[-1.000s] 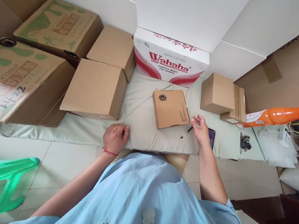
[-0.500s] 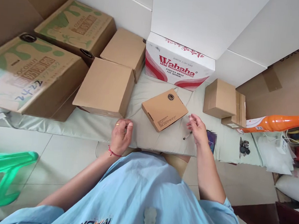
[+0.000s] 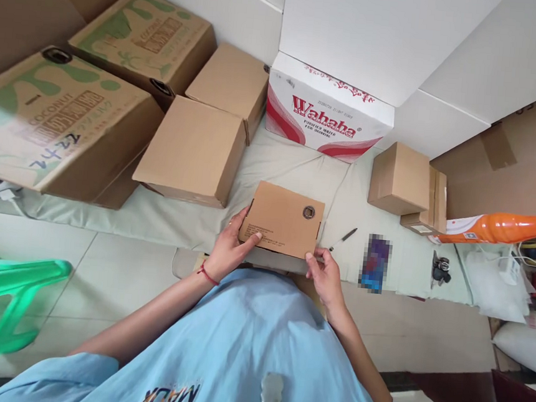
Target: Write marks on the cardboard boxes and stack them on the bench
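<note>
A flat brown cardboard box (image 3: 285, 218) with a dark round mark and small print sits at the near edge of the cloth-covered surface, in front of my body. My left hand (image 3: 233, 246) grips its left end, thumb on top and fingers along the side. At the near right corner, my right hand (image 3: 325, 272) pinches the box between thumb and fingers. Just right of the box lies a dark pen (image 3: 343, 239). Farther right is a phone (image 3: 375, 263), its screen blurred out.
Large coconut cartons (image 3: 100, 130) and plain brown boxes (image 3: 191, 147) stand on the left. A white-and-red water carton (image 3: 327, 115) is at the back. Small boxes (image 3: 399, 178), an orange bottle (image 3: 504, 228) and keys (image 3: 440, 266) lie right. A green stool (image 3: 10, 303) stands on the floor.
Both hands have come onto the flat box and hold it. The box has turned to lie squarer to me and moved nearer the front edge. The pen and phone now show fully.
</note>
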`<action>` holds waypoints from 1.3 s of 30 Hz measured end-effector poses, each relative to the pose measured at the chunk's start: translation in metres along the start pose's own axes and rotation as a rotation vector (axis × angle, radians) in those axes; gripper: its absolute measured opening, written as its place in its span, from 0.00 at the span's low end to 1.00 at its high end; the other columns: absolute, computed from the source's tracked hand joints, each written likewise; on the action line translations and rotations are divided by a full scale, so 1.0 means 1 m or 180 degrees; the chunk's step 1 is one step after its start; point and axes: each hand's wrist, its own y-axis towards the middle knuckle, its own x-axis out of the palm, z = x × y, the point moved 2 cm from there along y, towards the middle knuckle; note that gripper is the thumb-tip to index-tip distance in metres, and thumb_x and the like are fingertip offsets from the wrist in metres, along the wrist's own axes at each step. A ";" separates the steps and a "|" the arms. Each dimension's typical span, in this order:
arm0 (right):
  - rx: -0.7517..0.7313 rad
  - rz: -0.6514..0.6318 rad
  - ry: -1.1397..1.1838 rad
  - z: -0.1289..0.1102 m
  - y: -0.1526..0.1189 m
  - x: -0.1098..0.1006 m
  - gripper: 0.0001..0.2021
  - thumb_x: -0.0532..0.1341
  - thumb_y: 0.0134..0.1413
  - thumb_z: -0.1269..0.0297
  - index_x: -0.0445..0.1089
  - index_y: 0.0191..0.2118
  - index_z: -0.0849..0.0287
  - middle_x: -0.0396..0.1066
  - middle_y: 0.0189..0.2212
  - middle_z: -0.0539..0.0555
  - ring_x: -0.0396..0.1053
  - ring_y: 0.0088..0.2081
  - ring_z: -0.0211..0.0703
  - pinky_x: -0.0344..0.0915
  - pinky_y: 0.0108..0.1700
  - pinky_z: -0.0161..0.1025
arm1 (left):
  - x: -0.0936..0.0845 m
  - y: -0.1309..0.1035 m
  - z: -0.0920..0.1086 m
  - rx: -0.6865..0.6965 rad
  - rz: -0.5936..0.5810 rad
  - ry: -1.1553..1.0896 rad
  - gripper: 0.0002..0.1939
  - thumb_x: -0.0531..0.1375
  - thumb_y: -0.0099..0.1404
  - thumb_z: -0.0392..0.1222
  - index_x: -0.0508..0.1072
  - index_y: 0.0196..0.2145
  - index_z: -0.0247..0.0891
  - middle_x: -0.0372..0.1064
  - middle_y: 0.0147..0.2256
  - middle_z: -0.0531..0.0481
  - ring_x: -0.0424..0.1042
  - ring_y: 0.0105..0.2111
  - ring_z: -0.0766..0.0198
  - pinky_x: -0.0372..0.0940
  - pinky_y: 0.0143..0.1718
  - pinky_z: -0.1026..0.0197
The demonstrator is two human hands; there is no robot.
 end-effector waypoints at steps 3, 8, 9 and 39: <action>0.0056 -0.0087 0.0111 0.013 -0.014 0.001 0.25 0.67 0.58 0.35 0.72 0.44 0.54 0.77 0.36 0.53 0.72 0.27 0.40 0.70 0.31 0.40 | 0.000 -0.006 0.002 -0.0191 -0.0076 -0.0094 0.43 0.64 0.68 0.63 0.64 0.72 0.38 0.68 0.68 0.35 0.67 0.68 0.39 0.60 0.72 0.36; 0.0085 0.0071 0.0368 0.016 -0.008 -0.008 0.29 0.64 0.61 0.34 0.72 0.55 0.52 0.77 0.37 0.54 0.74 0.33 0.47 0.73 0.38 0.44 | 0.001 -0.012 0.020 -0.0230 -0.0357 -0.0725 0.44 0.66 0.67 0.62 0.63 0.74 0.41 0.62 0.73 0.38 0.62 0.73 0.41 0.59 0.73 0.40; 0.0141 0.0084 0.0448 0.017 -0.006 -0.012 0.29 0.63 0.61 0.33 0.73 0.54 0.52 0.76 0.33 0.53 0.74 0.33 0.48 0.72 0.38 0.45 | -0.002 -0.015 0.028 -0.0091 -0.0433 -0.0708 0.42 0.66 0.68 0.60 0.64 0.73 0.43 0.60 0.74 0.39 0.59 0.74 0.42 0.57 0.75 0.40; -0.0753 0.0646 -0.0498 -0.015 0.058 -0.046 0.23 0.67 0.56 0.48 0.80 0.53 0.55 0.77 0.40 0.54 0.63 0.27 0.39 0.69 0.38 0.43 | -0.003 -0.012 0.037 -0.1567 0.0334 -0.1806 0.36 0.77 0.47 0.59 0.61 0.43 0.45 0.73 0.39 0.55 0.74 0.34 0.63 0.66 0.32 0.62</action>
